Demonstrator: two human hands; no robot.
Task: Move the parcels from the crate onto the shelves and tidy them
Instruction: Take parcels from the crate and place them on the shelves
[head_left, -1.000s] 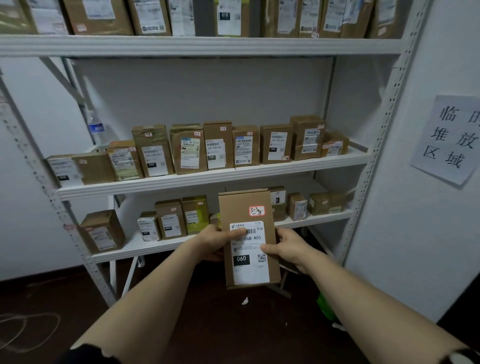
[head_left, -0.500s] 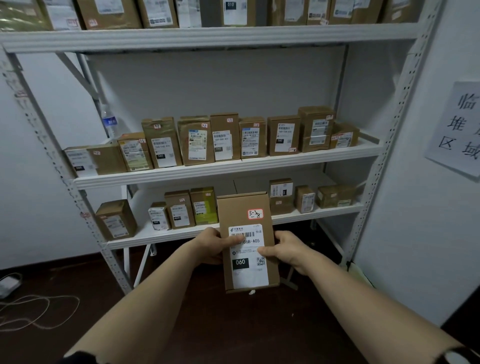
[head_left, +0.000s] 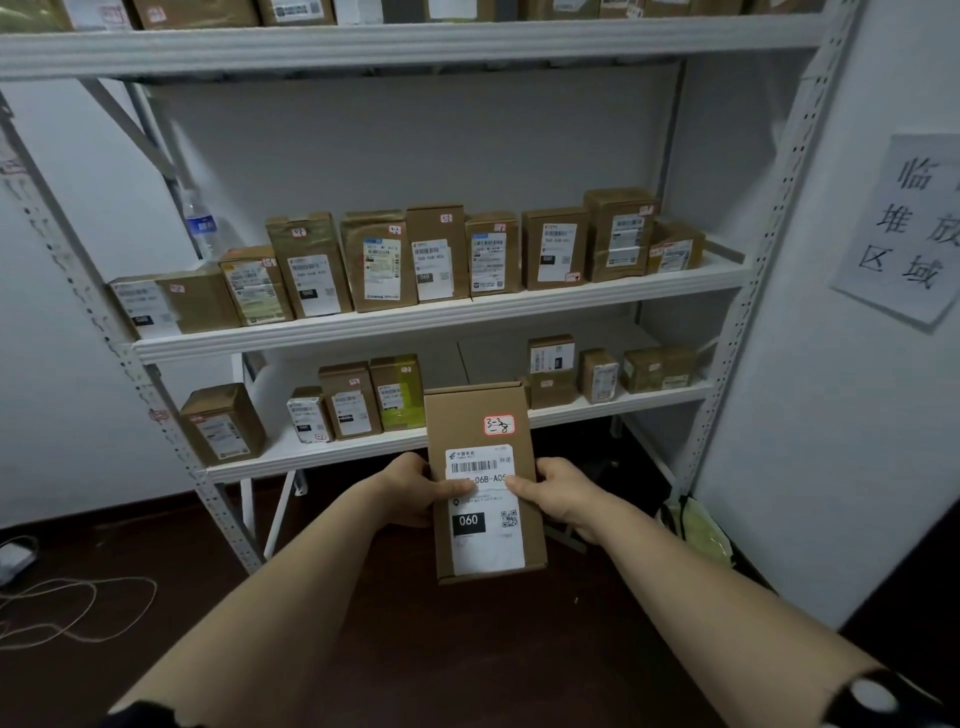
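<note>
I hold a flat brown cardboard parcel (head_left: 480, 415) upright with both hands, its white label marked 060 facing me. My left hand (head_left: 415, 488) grips its left edge and my right hand (head_left: 558, 493) grips its right edge, thumbs on the label. The parcel hangs in front of the lower shelf (head_left: 311, 460), before a gap in that row of parcels. The middle shelf (head_left: 441, 317) carries a row of several upright brown parcels (head_left: 436, 254). The crate is out of view.
A white metal rack post (head_left: 748, 291) stands at right beside a wall with a paper sign (head_left: 904, 228). A water bottle (head_left: 200, 228) stands at the middle shelf's left. Loose cable (head_left: 78, 608) lies on the dark floor at left; a green bag (head_left: 696, 530) sits at right.
The view has shifted left and slightly down, so the shelves sit further right in frame. The parcel stays gripped in both hands, held slightly lower against the lower shelf.
</note>
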